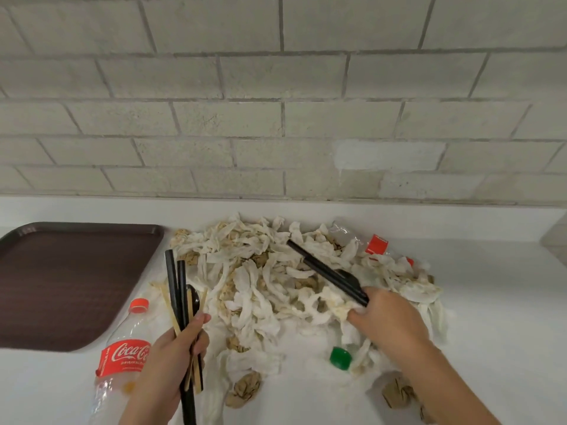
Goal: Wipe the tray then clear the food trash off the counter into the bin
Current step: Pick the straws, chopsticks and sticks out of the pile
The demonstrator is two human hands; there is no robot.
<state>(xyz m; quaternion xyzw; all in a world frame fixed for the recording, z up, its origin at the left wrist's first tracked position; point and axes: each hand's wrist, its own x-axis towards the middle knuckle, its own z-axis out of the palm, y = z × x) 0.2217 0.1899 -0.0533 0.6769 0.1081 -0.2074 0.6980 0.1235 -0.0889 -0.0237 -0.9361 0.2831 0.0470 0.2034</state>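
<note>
Hands [171,357] gripping utensils [329,273] (black ones)

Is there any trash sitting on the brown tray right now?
No: the brown tray shows only its bare surface, while the crumpled napkins and the Coca-Cola bottle lie on the white counter beside it.

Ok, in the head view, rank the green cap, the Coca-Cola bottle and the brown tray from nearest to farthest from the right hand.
From the right hand, which grips black utensils on the napkin pile:
1. Green cap: just below and left of the hand, at the pile's near edge.
2. Coca-Cola bottle: across the pile, lying beside the left hand.
3. Brown tray: farthest, at the counter's left end.
</note>
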